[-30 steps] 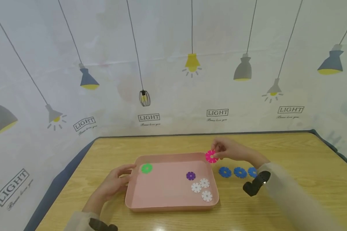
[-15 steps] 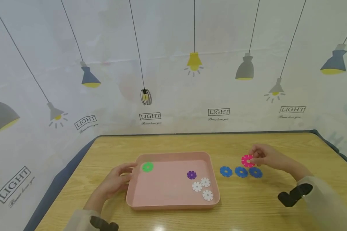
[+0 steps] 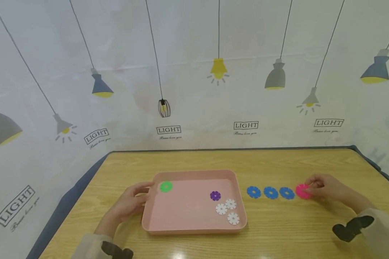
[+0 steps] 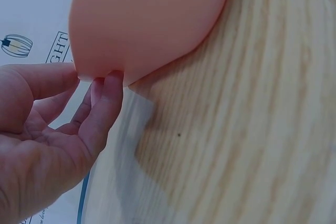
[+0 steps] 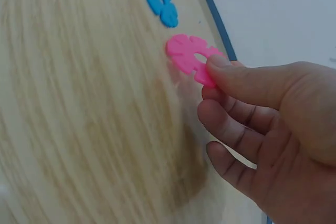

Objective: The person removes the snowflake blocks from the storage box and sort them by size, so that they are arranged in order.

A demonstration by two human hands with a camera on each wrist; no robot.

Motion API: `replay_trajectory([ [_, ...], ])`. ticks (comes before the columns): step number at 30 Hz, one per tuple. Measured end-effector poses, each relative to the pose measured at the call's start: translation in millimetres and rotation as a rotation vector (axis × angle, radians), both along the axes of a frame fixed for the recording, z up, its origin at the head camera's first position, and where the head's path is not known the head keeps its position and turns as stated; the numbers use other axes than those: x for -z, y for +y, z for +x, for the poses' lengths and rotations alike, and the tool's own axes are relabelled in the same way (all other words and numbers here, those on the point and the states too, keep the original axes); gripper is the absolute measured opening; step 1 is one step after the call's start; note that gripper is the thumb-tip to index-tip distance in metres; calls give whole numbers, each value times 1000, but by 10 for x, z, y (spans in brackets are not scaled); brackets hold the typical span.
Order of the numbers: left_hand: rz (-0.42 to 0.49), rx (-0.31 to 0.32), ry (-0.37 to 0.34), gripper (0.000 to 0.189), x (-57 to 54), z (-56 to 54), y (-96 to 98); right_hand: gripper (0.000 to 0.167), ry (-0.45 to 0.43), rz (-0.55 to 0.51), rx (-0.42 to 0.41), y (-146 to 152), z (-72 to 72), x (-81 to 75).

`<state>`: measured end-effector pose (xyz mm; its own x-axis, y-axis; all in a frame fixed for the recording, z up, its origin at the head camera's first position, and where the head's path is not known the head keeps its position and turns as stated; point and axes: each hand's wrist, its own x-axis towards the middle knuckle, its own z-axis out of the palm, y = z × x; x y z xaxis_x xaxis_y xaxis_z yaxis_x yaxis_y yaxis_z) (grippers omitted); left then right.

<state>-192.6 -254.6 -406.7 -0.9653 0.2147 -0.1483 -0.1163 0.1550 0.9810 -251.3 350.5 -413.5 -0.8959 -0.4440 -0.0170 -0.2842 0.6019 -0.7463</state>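
Observation:
In the head view, my right hand (image 3: 325, 189) pinches a pink notched disc (image 3: 301, 191) at the right end of a row of blue notched discs (image 3: 271, 193). The right wrist view shows this pink disc (image 5: 186, 56) between thumb and fingers, slightly tilted; whether it touches the table is unclear. The nearest blue disc (image 5: 159, 1) lies flat beyond it. My left hand (image 3: 129, 203) touches the left side of a pink tray (image 3: 194, 232). In the left wrist view, extended fingers (image 4: 52, 80) and thumb meet the tray's outer wall (image 4: 142, 30).
Inside the tray are a green disc (image 3: 166, 186), a purple disc (image 3: 215, 195) and white discs (image 3: 233, 218). A wooden table (image 3: 278, 230) carries everything. Behind it hangs a pale sheet (image 3: 194, 90) printed with lamps.
My right hand has carried the pink disc from above the tray's far right corner rightward, then down to the end of the blue row. My left hand has stayed at the tray.

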Motion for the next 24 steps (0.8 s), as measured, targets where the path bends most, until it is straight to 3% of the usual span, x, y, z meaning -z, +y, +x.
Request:
replay_trajectory([
  [4, 0, 3, 1, 45, -9, 5, 9, 27, -70, 7, 30, 28, 28, 35],
  [12, -2, 6, 9, 45, -15, 15, 17, 20, -39, 44, -20, 13, 14, 39],
  [16, 1, 13, 13, 46, -3, 11, 4, 20, -23, 97, 7, 7, 15, 45],
  [24, -2, 20, 18, 47, 6, 10, -7, 22, -50, 88, 25, 16, 9, 65],
])
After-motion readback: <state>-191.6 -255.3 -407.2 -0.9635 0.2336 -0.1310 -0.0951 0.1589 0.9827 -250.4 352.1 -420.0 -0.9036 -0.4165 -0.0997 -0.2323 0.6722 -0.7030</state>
